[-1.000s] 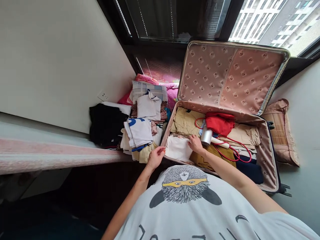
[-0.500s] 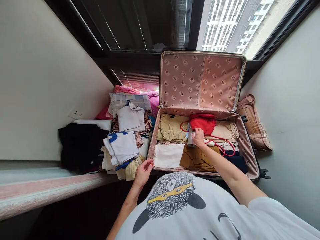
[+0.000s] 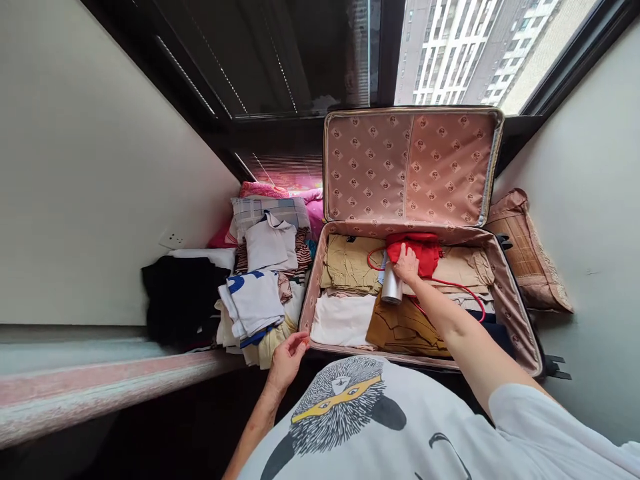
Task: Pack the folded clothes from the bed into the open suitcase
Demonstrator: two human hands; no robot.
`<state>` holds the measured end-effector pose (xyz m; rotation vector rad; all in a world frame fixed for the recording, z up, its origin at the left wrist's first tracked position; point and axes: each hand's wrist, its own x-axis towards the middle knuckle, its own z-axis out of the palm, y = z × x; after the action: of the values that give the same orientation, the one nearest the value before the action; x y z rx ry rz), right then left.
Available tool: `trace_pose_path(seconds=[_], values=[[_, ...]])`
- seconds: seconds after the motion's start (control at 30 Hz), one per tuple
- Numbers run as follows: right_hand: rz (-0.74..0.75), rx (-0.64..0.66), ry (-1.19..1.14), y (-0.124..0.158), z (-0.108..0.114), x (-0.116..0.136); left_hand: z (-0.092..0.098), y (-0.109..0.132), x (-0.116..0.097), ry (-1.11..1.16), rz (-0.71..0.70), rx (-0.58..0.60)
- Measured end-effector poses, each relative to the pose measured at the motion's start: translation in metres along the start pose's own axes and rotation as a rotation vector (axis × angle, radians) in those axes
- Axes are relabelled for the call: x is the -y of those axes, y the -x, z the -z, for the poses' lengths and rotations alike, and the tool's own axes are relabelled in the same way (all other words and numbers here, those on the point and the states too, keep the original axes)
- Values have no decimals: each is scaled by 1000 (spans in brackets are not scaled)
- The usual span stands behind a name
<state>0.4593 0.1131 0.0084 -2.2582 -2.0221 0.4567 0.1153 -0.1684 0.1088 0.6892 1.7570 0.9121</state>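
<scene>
My big suitcase with pink patterned lining (image 3: 407, 167) stands with its lid up; folded clothes cover most of its base, so I judge the layout well along. Outside, to its left, lie a black clothing heap (image 3: 183, 303) and a folded white garment with blue print (image 3: 257, 307). Inside, a bunched red cloth (image 3: 426, 259) sits mid-back. My left hand (image 3: 287, 358) is by the near-left corner, fingertips together; my right hand (image 3: 407, 263) rests on the red cloth, just by a silver cylinder (image 3: 391, 291). Whether either grips anything, I cannot tell.
</scene>
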Motion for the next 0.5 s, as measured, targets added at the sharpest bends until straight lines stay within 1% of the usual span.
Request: trace_pose_path(seconds=[0.13, 0.23, 0.27, 0.33, 0.4, 0.47, 0.5], values=[[41, 94, 34, -20, 19, -3, 5, 6, 8, 9, -1, -59], [76, 136, 39, -41, 42, -5, 10, 10, 11, 16, -7, -74], [66, 138, 6, -49, 50, -5, 12, 11, 11, 21, -4, -82], [43, 151, -169, -63, 68, -6, 16, 10, 12, 41, 3, -106], [-3, 189, -498, -72, 86, -6, 22, 7, 12, 70, -7, -128], [-42, 217, -770, -73, 102, -2, 27, 4, 13, 99, -29, -136], [-26, 194, -870, -71, 110, 3, 29, 2, 13, 112, -37, -135]])
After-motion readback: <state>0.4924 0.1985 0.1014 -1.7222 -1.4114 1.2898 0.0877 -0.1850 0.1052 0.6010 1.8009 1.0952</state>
